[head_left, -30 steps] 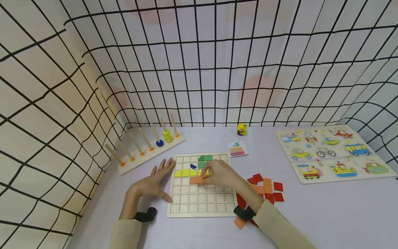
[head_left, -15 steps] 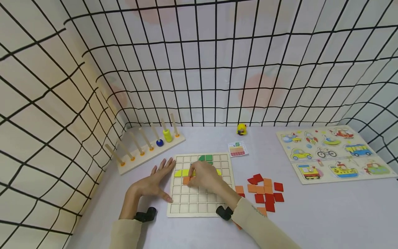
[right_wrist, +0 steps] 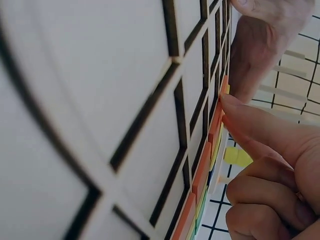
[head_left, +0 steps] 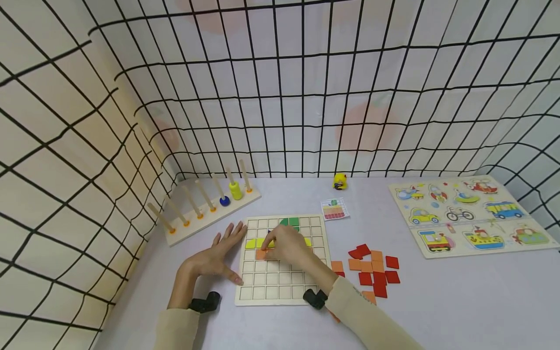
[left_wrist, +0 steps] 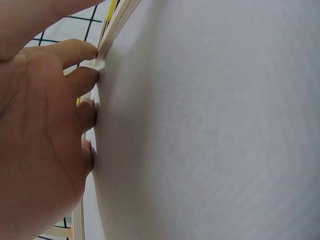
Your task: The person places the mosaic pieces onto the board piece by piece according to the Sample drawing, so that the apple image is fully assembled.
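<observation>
A pale wooden grid board (head_left: pixel 259 279) lies flat on the table. My right hand (head_left: pixel 287 248) is over its middle, thumb and index finger pinching an orange square tile (head_left: pixel 261 254) at the board. In the right wrist view more orange tiles (right_wrist: pixel 201 167) sit in the same row, and the other fingers are curled. Behind that row are yellow tiles (head_left: pixel 251 243), partly covered by the hand, and green tiles (head_left: pixel 294 222) farther back. My left hand (head_left: pixel 213 260) rests spread beside the board, its fingertips and thumb at the left edge.
Loose red tiles (head_left: pixel 379 290) and orange tiles (head_left: pixel 376 256) lie right of the board. A small pattern card (head_left: pixel 335 209) and yellow toy duck (head_left: pixel 340 182) are behind. A peg stand (head_left: pixel 210 218) is back left, a vehicle puzzle (head_left: pixel 470 214) far right. Black netting surrounds the table.
My right hand has moved left along the orange row, then stayed nearly still for the last half second. The left hand has not moved.
</observation>
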A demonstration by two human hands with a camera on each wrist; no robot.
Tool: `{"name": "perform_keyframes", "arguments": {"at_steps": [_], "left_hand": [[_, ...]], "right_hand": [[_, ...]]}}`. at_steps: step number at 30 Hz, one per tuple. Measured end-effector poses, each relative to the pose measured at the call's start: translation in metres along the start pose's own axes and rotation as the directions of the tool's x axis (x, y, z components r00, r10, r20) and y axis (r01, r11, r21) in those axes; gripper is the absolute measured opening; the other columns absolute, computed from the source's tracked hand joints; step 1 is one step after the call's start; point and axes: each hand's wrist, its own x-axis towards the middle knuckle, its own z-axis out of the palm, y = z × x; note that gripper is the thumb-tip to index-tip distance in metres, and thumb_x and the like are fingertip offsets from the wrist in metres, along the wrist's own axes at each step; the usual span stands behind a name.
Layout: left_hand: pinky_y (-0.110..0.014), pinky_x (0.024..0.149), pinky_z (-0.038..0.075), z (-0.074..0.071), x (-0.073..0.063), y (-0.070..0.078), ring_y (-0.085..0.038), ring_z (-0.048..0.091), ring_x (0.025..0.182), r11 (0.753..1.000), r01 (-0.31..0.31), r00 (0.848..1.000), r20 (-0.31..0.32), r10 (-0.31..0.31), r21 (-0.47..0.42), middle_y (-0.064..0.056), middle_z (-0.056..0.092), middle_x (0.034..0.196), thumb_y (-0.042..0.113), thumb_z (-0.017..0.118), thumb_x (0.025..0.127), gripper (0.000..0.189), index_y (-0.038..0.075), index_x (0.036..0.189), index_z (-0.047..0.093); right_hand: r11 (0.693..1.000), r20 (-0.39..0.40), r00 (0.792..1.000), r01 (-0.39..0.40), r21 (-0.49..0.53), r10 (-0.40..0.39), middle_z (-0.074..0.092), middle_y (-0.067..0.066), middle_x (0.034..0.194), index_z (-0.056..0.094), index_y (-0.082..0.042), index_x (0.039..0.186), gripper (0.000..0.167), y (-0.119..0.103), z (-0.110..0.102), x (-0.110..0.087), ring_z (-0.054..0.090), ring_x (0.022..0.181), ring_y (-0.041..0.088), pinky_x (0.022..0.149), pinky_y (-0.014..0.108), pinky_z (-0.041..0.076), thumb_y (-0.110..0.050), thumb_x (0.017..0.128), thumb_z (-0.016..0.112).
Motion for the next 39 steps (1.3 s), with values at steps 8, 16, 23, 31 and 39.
{"name": "perform_keyframes", "arguments": {"at_steps": [8, 16, 23, 31, 39], "left_hand": [[-0.064, 0.128, -0.012, 0.000, 0.000, 0.001, -0.038, -0.018, 0.161, 1.000, -0.003, 1.000, -0.002, 0.003, 0.009, -0.014, -0.007, 0.175, 0.029, 0.099, 0.062, 0.140, 0.011, 0.167, 0.008], [-0.063, 0.128, -0.013, 0.000, 0.001, 0.002, -0.038, -0.018, 0.161, 1.000, 0.008, 1.000, -0.005, -0.008, 0.004, -0.014, -0.006, 0.175, 0.029, 0.100, 0.061, 0.141, 0.011, 0.167, 0.009], [-0.064, 0.128, -0.012, 0.001, 0.001, 0.002, -0.038, -0.018, 0.161, 1.000, 0.009, 1.000, -0.007, -0.009, 0.010, -0.014, -0.007, 0.175, 0.029, 0.100, 0.061, 0.141, 0.010, 0.167, 0.009], [-0.064, 0.128, -0.012, 0.000, -0.002, 0.001, -0.039, -0.017, 0.161, 1.000, 0.011, 1.000, -0.015, -0.011, 0.001, -0.014, -0.007, 0.175, 0.029, 0.100, 0.060, 0.141, 0.011, 0.167, 0.009], [-0.065, 0.128, -0.012, 0.000, -0.001, 0.001, -0.039, -0.017, 0.161, 1.000, -0.003, 1.000, -0.009, 0.003, 0.006, -0.014, -0.007, 0.175, 0.030, 0.099, 0.062, 0.140, 0.011, 0.167, 0.009]], "right_hand": [[1.000, 0.002, 1.000, 0.013, 0.001, -0.013, 0.078, 0.004, 0.106, 0.084, -0.016, 0.090, 0.012, 0.001, 0.000, 0.000, 0.058, 0.083, 0.012, 0.064, 0.023, 0.043, -0.015, 0.079, 0.090], [0.993, 0.007, 1.000, -0.010, 0.115, 0.010, 0.053, -0.006, 0.066, 0.084, -0.012, 0.098, 0.013, 0.036, -0.048, -0.027, 0.038, 0.058, 0.010, 0.052, 0.020, 0.027, -0.016, 0.085, 0.084], [0.982, -0.015, 0.985, -0.171, 0.076, 0.173, 0.035, -0.002, 0.058, 0.081, -0.011, 0.106, 0.019, 0.094, -0.105, -0.073, 0.036, 0.054, 0.014, 0.048, 0.020, 0.024, -0.019, 0.088, 0.081], [0.979, 0.098, 0.977, -0.197, 0.052, 0.191, 0.040, -0.004, 0.058, 0.081, -0.013, 0.095, 0.015, 0.132, -0.126, -0.106, 0.039, 0.055, 0.013, 0.049, 0.019, 0.029, -0.017, 0.082, 0.086], [0.976, 0.097, 0.973, -0.213, 0.045, 0.208, 0.045, -0.002, 0.064, 0.077, -0.016, 0.090, 0.019, 0.128, -0.108, -0.103, 0.046, 0.062, 0.014, 0.051, 0.019, 0.032, -0.023, 0.077, 0.090]]}}
